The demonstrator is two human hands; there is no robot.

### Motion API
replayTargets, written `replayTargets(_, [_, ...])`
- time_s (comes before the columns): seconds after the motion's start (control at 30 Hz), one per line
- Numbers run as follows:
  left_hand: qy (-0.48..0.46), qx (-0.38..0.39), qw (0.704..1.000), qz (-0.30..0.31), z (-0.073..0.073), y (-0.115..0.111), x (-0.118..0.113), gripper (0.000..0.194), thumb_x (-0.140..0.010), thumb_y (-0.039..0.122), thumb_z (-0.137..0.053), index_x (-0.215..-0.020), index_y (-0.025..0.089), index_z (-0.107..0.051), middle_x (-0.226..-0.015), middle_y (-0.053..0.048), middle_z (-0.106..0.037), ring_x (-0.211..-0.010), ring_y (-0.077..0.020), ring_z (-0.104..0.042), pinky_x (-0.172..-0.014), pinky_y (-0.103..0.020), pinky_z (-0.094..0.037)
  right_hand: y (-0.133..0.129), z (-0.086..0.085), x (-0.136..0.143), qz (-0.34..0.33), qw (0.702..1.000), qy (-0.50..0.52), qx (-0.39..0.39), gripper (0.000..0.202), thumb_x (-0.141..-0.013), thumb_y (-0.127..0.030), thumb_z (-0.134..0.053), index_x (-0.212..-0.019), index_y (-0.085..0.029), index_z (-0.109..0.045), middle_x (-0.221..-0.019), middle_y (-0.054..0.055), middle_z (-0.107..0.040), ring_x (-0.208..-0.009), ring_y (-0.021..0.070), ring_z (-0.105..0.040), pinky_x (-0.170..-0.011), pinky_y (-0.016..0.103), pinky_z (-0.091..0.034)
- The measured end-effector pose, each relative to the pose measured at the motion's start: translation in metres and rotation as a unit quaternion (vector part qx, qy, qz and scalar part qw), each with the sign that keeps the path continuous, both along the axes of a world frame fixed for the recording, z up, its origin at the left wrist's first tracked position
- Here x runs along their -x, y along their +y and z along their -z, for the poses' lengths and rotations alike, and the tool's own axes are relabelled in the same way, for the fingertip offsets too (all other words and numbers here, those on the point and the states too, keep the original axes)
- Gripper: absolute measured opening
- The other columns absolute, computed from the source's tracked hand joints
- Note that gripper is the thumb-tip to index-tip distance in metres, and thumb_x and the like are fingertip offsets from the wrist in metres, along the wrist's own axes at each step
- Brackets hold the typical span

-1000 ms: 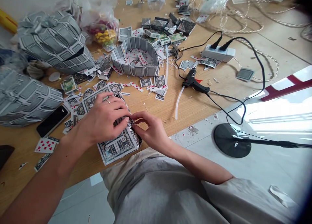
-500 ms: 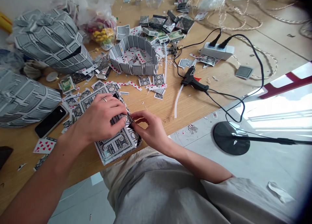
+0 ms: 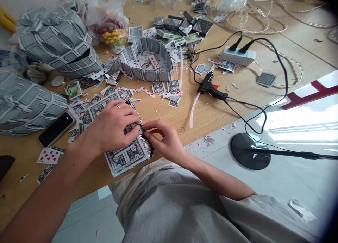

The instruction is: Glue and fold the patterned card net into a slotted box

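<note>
A flat panel made of patterned playing cards (image 3: pixel 129 156) lies at the table's front edge, partly covered by my hands. My left hand (image 3: pixel 112 125) rests across its middle, fingers bent and pressed onto the cards; a ring is on one finger. At the panel's right edge, my right hand (image 3: pixel 162 135) pinches the card edge between thumb and forefinger, close to the left fingertips. A small dark piece shows between the two hands. Exactly what lies under the left fingers is hidden.
A black glue gun (image 3: pixel 211 88) with a glue stick lies to the right, wired toward a white power strip (image 3: pixel 237 55). Behind stands a heart-shaped card box (image 3: pixel 148 74). Large card-woven baskets (image 3: pixel 60 42) and a phone (image 3: pixel 56 128) are at left. Card scraps lie around.
The view has shifted slightly. Both hands keep nearly the same place on the panel, with only small finger movement.
</note>
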State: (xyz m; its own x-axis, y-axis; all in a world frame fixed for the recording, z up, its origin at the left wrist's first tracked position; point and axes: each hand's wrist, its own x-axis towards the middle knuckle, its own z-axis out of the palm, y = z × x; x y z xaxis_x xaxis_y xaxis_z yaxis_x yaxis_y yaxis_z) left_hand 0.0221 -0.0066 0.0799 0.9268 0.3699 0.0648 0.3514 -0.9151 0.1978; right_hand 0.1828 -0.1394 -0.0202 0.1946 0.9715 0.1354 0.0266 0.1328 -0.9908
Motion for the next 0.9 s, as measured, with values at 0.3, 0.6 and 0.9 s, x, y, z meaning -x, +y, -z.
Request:
replayTargets(0.3, [0.019, 0.012, 1.0, 0.012, 0.0, 0.002, -0.002, 0.025, -0.095, 0.034, -0.057, -0.092, 0.024, -0.08, -0.108, -0.006, -0.081, -0.107, -0.0284, -0.073, -0.12, -0.057, -0.041, -0.014, -0.008, -0.01, -0.032, 0.999, -0.026, -0.013, 0.017, -0.102, -0.035, -0.07, -0.112, -0.024, -0.078, -0.122, 0.01, -0.076, -0.117, 0.0229, -0.072, -0.105, 0.041, -0.059])
replayTargets(0.6, [0.01, 0.033, 0.999, 0.018, 0.008, 0.003, -0.002, 0.028, -0.1, 0.034, -0.057, -0.117, 0.019, -0.072, -0.121, -0.01, -0.076, -0.118, -0.0301, -0.07, -0.123, -0.054, -0.043, -0.036, -0.009, 0.003, -0.039, 0.993, -0.102, -0.039, 0.057, -0.085, -0.053, -0.088, -0.13, -0.026, -0.066, -0.143, 0.016, -0.063, -0.134, 0.0321, -0.064, -0.113, 0.051, -0.054])
replayTargets(0.9, [-0.011, -0.073, 0.919, -0.388, 0.014, -0.075, 0.067, 0.051, -0.104, 0.049, -0.059, -0.149, 0.029, -0.048, -0.13, -0.018, -0.07, -0.113, -0.0407, -0.072, -0.089, -0.056, -0.059, -0.047, -0.008, 0.004, -0.072, 0.993, -0.098, 0.008, 0.08, -0.082, -0.051, -0.091, -0.147, -0.029, -0.051, -0.15, 0.016, -0.056, -0.14, 0.034, -0.057, -0.117, 0.053, -0.053])
